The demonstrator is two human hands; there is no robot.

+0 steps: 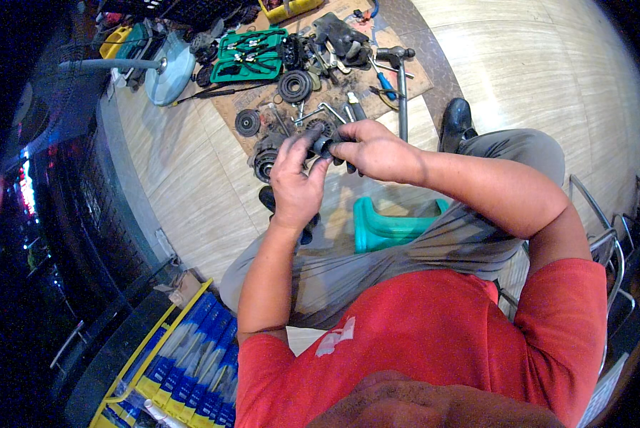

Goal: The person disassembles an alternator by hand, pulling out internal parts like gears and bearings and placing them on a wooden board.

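Both hands meet over the front part of a cardboard sheet [420, 84]. Between their fingertips is a small dark, round machine part [322, 146]. My left hand [296, 178] pinches it from the left, with the fingertips blackened. My right hand [378, 153] grips it from the right, its fingers curled and partly hidden. Just left of the hands, a dark metal assembly with a ringed end [265, 164] rests on the cardboard's edge. Farther back lie a grooved black pulley [295, 85] and a smaller dark disc [248, 122].
A green case of pliers [249, 55] lies open at the back. To the right are a hammer [403, 96] and a blue-handled screwdriver [386, 85]. A green plastic stool [391, 227] stands close to my legs. A rack of blue-and-yellow packages [191, 364] fills the lower left.
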